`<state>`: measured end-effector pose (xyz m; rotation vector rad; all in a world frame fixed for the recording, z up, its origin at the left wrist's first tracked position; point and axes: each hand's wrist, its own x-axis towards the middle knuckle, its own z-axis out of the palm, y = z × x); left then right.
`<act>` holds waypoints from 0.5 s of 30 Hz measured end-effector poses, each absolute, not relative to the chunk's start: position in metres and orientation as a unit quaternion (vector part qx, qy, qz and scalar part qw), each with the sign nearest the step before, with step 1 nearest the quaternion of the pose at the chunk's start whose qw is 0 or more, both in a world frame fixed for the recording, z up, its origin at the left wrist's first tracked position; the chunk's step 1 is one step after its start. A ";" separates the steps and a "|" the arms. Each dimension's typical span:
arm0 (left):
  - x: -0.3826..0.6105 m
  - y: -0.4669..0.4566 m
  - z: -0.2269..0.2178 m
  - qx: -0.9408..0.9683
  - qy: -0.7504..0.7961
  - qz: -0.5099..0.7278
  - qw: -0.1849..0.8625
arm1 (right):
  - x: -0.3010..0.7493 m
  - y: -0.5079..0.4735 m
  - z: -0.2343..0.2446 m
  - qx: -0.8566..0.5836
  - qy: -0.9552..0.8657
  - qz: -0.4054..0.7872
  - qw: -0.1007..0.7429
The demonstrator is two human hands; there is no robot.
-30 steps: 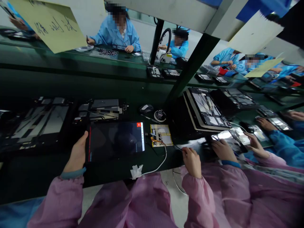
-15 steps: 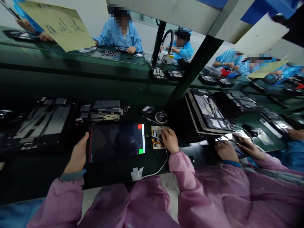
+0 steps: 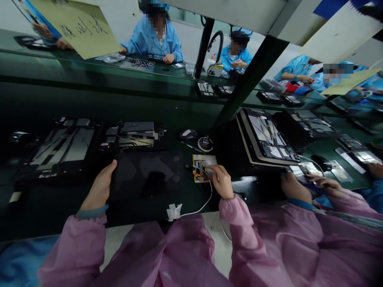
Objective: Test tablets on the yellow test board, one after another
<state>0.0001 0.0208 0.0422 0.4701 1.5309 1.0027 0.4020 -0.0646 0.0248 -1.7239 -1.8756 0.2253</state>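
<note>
A tablet (image 3: 149, 175) with a dark screen lies in front of me, smudgy reflections on its glass. My left hand (image 3: 100, 187) grips its left edge, thumb on the near top corner. Right of the tablet is a small yellow-edged circuit board (image 3: 196, 163) with orange wires and a whitish part on it. My right hand (image 3: 222, 180) is at the board's right side, fingers curled together with the tips by the whitish part; what they hold, if anything, is hidden. A white cable (image 3: 206, 205) runs from the board to white tape (image 3: 174, 211) at the table edge.
Opened tablets (image 3: 64, 147) lie at the left and behind. A mouse (image 3: 188, 134) and a coiled cable (image 3: 205, 143) sit behind the board. A tall tablet stack (image 3: 267, 135) stands at right, beside a co-worker's hands (image 3: 296, 188). A dark post (image 3: 248, 75) rises behind.
The tablet's screen has gone from lit, with red and green patches, to dark. My right hand has drawn back slightly to the right, uncovering the whitish part.
</note>
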 end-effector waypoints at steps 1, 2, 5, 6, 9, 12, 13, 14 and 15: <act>-0.002 0.022 0.041 0.261 0.695 0.403 0.536 | 0.402 -0.077 0.028 -0.619 -0.726 0.094 0.283; -0.004 0.023 0.039 0.331 0.730 0.368 0.470 | 0.402 -0.090 0.031 -0.595 -0.751 0.101 0.267; -0.009 0.022 0.037 0.532 0.756 0.288 0.248 | 0.402 -0.117 0.032 -0.565 -0.790 0.104 0.212; -0.009 0.019 0.038 0.582 0.744 0.272 0.183 | 0.403 -0.122 0.031 -0.566 -0.792 0.100 0.207; 0.003 -0.003 0.049 0.663 0.707 0.246 0.019 | 0.404 -0.125 0.028 -0.565 -0.792 0.094 0.211; 0.051 -0.040 0.066 0.706 0.651 0.275 -0.044 | 0.405 -0.120 0.029 -0.553 -0.798 0.104 0.215; 0.075 -0.053 0.070 0.746 0.605 0.278 -0.010 | 0.405 -0.118 0.031 -0.546 -0.801 0.110 0.218; 0.102 -0.064 0.072 0.792 0.546 0.270 0.040 | 0.404 -0.115 0.033 -0.538 -0.804 0.117 0.223; 0.129 -0.073 0.071 0.834 0.486 0.248 0.087 | 0.404 -0.113 0.035 -0.530 -0.807 0.124 0.230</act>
